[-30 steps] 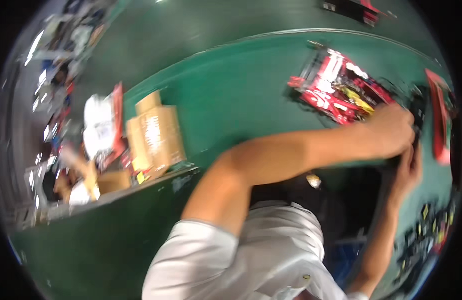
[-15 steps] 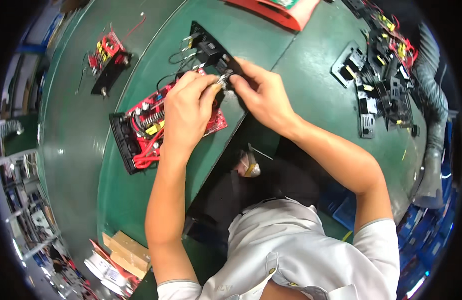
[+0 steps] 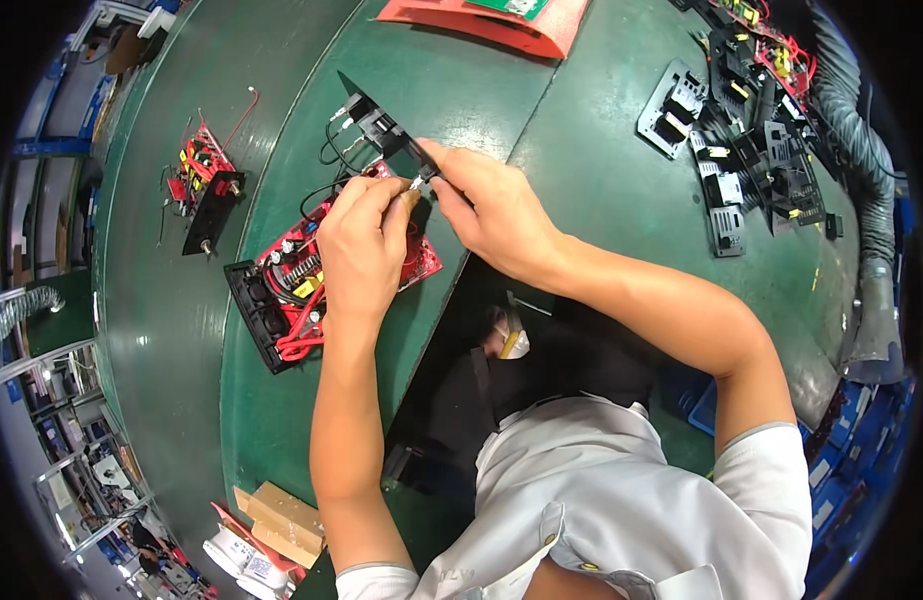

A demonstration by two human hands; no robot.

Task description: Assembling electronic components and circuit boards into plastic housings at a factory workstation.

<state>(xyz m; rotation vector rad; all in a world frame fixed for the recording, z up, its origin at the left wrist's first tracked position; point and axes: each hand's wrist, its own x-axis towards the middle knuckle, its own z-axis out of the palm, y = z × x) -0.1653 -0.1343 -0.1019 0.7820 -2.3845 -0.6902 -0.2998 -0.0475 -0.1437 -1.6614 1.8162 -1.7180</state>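
Note:
My right hand [image 3: 496, 210] grips the lower end of a black panel [image 3: 376, 118] between thumb and fingers, holding it tilted above the table. Fitted to the panel are black sockets, and dark wires with metal terminals hang from its left side. My left hand [image 3: 359, 245] is pinched on a small metal wire terminal [image 3: 417, 184] against the panel's lower end; the fingers partly hide it. Under my left hand lies a red circuit board [image 3: 421, 262] with a coil, red wires and yellow parts. A black end panel [image 3: 258, 315] stands along its left end.
Another red board with a black panel [image 3: 213, 212] rests to the left. A red-orange folder [image 3: 541, 35] lies at the far edge. Black panels [image 3: 721, 190] are piled at right beside a grey flexible hose [image 3: 876, 220]. Cardboard [image 3: 281, 525] sits at lower left.
The whole view has turned and shifted slightly. Both hands keep their grip on the black panel and the wire terminal, and sit a little further left and nearer.

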